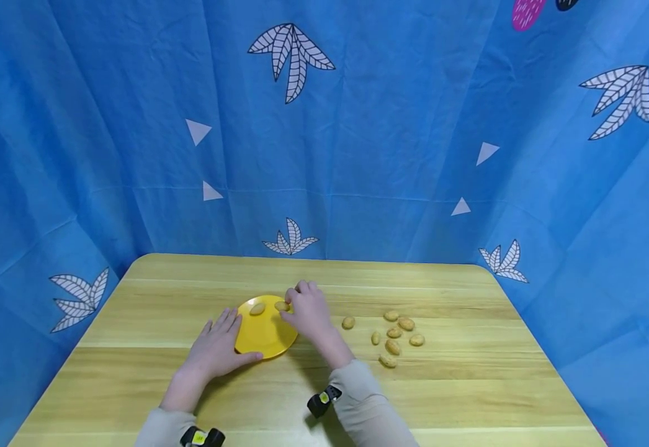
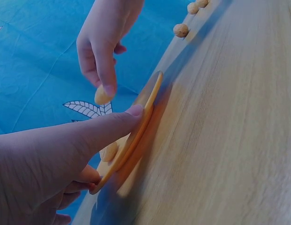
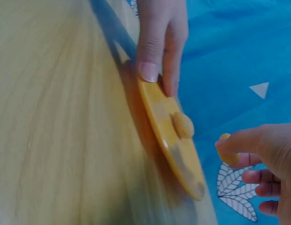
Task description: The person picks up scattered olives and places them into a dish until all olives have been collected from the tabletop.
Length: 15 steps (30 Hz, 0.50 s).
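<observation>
A yellow plate (image 1: pixel 265 338) lies on the table, with one oval tan nut (image 1: pixel 257 308) on it. My left hand (image 1: pixel 218 347) holds the plate's near-left rim, thumb along the front edge and fingers along the left side. Over the plate's far-right edge, my right hand (image 1: pixel 309 311) pinches another tan nut (image 2: pixel 102 95) between thumb and fingertips. In the right wrist view, this pinched nut (image 3: pixel 227 152) shows apart from the plate, and the remaining fingers are loosely bent.
Several more tan nuts (image 1: pixel 393 346) lie scattered on the wooden table (image 1: pixel 469 385), right of the plate. One nut (image 1: pixel 349 323) sits nearest my right wrist. A blue patterned curtain (image 1: pixel 358 124) hangs behind the table and along its sides.
</observation>
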Each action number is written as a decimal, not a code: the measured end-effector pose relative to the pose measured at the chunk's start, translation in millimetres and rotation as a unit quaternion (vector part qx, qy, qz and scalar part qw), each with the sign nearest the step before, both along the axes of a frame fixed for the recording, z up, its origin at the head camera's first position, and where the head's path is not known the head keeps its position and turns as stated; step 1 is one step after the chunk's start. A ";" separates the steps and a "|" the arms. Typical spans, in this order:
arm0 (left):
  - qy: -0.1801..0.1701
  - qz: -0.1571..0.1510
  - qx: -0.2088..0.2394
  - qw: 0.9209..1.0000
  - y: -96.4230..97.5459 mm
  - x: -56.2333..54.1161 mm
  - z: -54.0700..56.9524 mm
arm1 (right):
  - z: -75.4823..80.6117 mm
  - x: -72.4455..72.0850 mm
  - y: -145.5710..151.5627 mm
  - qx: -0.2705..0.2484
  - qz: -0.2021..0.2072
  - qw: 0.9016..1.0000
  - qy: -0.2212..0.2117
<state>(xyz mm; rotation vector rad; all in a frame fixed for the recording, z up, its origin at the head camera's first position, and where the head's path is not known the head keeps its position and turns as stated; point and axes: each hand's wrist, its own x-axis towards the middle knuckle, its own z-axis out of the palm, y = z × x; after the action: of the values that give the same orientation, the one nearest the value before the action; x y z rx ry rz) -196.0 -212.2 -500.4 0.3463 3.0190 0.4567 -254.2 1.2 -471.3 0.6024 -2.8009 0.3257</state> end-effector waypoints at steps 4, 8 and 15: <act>0.001 -0.002 0.001 1.000 0.0 0.3 0.2 | -3.0 -3.4 -8.3 0.018 0.004 1.000 -0.005; 0.004 -0.003 0.003 1.000 -0.2 0.8 1.5 | -6.8 -6.9 -15.5 0.034 0.001 0.999 -0.010; 0.000 -0.004 0.001 1.000 -0.9 1.0 0.8 | -19.3 -12.6 -22.8 0.050 -0.004 0.998 -0.024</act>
<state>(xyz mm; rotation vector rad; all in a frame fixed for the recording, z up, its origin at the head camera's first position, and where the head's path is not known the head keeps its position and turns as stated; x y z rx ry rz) -195.0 -213.1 -499.6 0.3569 3.0160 0.4585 -266.8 -21.6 -490.5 0.6141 -2.8787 0.2006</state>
